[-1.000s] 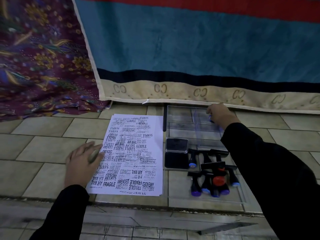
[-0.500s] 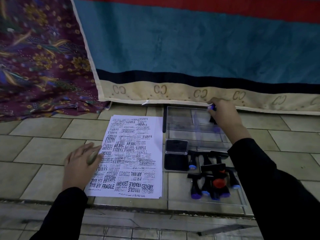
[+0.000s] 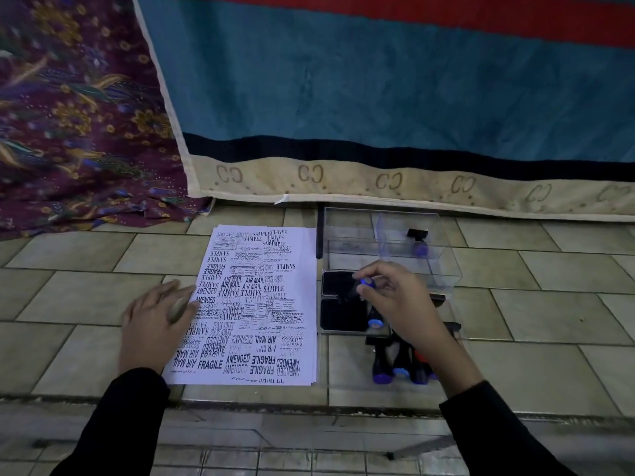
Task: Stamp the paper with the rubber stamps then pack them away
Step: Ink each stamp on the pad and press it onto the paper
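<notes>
A white sheet of paper [image 3: 254, 304] covered in black stamp prints lies on the tiled floor. My left hand [image 3: 154, 324] rests flat on its left edge, fingers straight. My right hand [image 3: 398, 300] pinches the blue-capped handle of a rubber stamp [image 3: 367, 283] above the black ink pad [image 3: 343, 314]. Several more blue-capped stamps [image 3: 395, 369] lie in a heap in front of the pad, partly hidden by my right wrist. One stamp [image 3: 418, 241] lies inside the small clear plastic box [image 3: 443, 269] at the back.
A clear tray [image 3: 347, 235] sits behind the ink pad, against a blue, red and beige blanket [image 3: 378, 97] hanging at the back. A purple floral cloth [image 3: 75, 125] lies at the left. A step edge [image 3: 309, 407] runs along the front of the tiles.
My right hand left one stamp in the clear box at the back, drew back toward me and now pinches another stamp over the ink pad. My left hand stayed on the paper.
</notes>
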{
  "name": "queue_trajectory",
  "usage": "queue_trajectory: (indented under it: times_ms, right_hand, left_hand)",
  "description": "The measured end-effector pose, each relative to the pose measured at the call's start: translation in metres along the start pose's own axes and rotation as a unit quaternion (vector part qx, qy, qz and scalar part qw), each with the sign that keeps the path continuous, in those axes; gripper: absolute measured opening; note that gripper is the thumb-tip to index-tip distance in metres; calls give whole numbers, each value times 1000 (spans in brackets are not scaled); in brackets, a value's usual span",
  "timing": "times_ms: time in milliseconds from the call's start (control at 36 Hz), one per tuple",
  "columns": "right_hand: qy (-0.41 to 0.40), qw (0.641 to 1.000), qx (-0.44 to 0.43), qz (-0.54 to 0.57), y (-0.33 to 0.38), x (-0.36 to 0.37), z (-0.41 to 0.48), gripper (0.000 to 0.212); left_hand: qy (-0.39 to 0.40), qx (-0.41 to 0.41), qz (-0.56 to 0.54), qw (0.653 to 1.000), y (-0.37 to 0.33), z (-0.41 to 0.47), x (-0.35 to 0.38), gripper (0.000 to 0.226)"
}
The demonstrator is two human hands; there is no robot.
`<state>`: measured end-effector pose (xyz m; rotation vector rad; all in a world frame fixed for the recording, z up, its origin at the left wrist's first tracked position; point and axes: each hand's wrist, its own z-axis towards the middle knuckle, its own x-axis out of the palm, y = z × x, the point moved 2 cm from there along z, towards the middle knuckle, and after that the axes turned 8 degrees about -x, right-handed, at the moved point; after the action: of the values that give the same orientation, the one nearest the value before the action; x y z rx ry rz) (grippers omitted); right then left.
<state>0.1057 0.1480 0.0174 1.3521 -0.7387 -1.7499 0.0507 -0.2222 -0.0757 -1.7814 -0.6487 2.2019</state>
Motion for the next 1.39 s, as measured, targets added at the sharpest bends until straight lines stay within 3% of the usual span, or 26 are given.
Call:
queue_trajectory:
  times_ms: [139, 389, 528, 861, 1139, 1389]
  right_hand:
    - [17, 986, -81, -144, 6, 13, -6, 24]
    - [29, 969, -105, -221, 6, 35, -12, 28]
    - [35, 969, -102, -220, 2, 38, -18, 33]
    - [44, 972, -78, -216, 0, 34, -14, 24]
    - [15, 976, -75, -205, -3, 37, -17, 24]
    - [-13, 986, -97, -137, 9, 38, -10, 25]
  left_hand:
    - [-1, -4, -5, 1000, 0, 0, 0, 53]
    - [2, -6, -4, 1000, 0, 1, 0, 46]
    - [-1, -6, -6, 1000, 0, 0, 0, 45]
    - [-3, -6, 0, 1000, 1, 1, 1, 46]
    - [-2, -3, -1, 1000, 1, 1, 2, 59]
    - [-5, -4, 8, 1000, 4, 3, 4, 52]
